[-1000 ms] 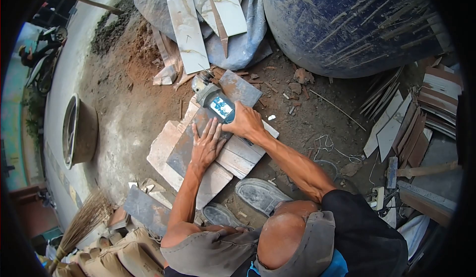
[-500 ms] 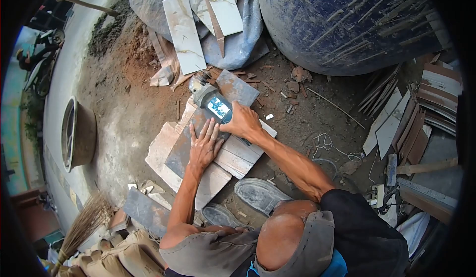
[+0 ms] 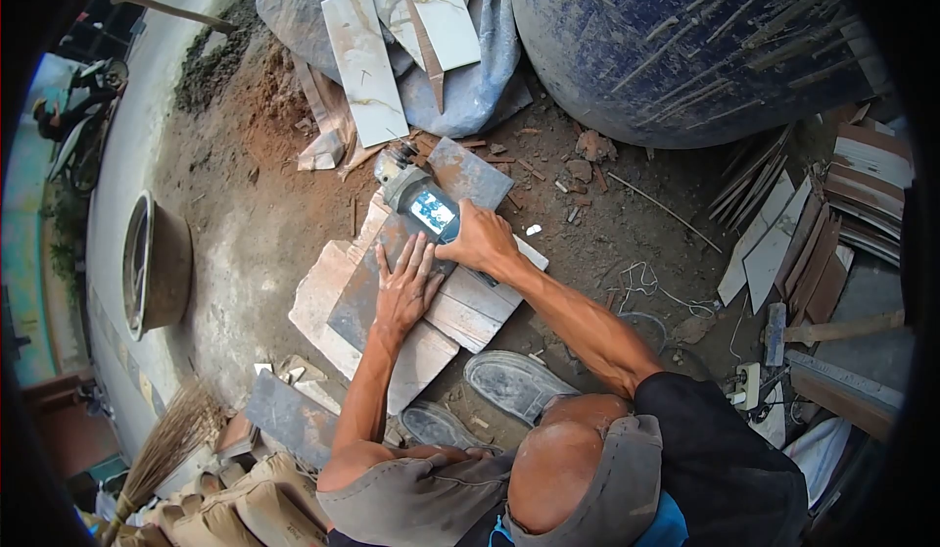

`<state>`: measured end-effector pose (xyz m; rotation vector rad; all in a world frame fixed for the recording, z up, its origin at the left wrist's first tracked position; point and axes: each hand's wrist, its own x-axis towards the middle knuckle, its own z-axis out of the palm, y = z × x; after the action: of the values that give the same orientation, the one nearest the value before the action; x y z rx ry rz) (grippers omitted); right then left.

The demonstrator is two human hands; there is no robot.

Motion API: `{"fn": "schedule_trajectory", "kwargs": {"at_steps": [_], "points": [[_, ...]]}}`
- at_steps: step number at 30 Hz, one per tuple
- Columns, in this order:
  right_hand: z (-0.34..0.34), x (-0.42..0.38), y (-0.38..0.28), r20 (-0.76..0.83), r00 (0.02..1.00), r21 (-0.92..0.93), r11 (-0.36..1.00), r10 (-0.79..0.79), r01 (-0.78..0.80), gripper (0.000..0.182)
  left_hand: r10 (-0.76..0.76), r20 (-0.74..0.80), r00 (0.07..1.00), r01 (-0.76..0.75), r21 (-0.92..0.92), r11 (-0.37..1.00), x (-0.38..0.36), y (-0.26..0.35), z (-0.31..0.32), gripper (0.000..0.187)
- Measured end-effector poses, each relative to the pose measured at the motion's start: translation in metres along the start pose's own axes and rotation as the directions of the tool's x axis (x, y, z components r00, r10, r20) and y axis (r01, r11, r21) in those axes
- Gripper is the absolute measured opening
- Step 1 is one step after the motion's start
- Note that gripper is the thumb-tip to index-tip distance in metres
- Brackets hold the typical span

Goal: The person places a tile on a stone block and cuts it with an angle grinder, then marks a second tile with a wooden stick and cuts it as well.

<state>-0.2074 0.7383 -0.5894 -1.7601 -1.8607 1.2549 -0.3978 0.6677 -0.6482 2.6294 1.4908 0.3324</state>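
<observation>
My right hand (image 3: 484, 240) is wrapped around the rear body of an angle grinder (image 3: 406, 183), which has a shiny pale label on its side. The grinder's head points up and left, and its disc is hidden from this view. Pressed flat with fingers spread, my left hand (image 3: 403, 287) rests on a dark grey tile (image 3: 354, 304) beside the grinder. Under that tile lie dusty, pale slabs (image 3: 318, 297). Another grey tile piece (image 3: 470, 175) sits just beyond the grinder.
White marbled tile strips (image 3: 364, 67) lie on a sack at the top, near a big blue drum (image 3: 676, 47). Stacked tile offcuts (image 3: 867, 190) stand at right, by a power socket (image 3: 747, 386). A bucket (image 3: 157, 268) and a straw broom (image 3: 171, 439) are at left.
</observation>
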Motion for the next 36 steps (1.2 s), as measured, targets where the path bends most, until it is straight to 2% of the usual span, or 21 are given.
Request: {"fn": "schedule_trajectory", "kwargs": {"at_steps": [9,21,29,36], "points": [[0.003,0.002,0.002,-0.003,1.000,-0.011,1.000,0.007,-0.008,0.059,-0.032,-0.016,0.999,0.031,-0.005,0.999,-0.001,0.000,0.003,0.058],[-0.003,0.003,-0.003,0.016,1.000,-0.020,1.000,0.018,-0.017,0.059,-0.055,-0.011,0.998,0.055,0.009,0.998,-0.002,0.000,0.004,0.069],[-0.007,0.002,-0.002,0.030,0.999,-0.039,0.999,0.029,-0.028,0.061,-0.072,0.027,0.997,0.070,0.065,0.995,0.001,0.004,-0.001,0.055],[-0.008,0.001,0.001,0.039,0.999,-0.033,0.999,0.036,-0.035,0.061,-0.082,0.031,0.996,0.079,0.080,0.994,0.001,0.005,-0.001,0.054]]}}
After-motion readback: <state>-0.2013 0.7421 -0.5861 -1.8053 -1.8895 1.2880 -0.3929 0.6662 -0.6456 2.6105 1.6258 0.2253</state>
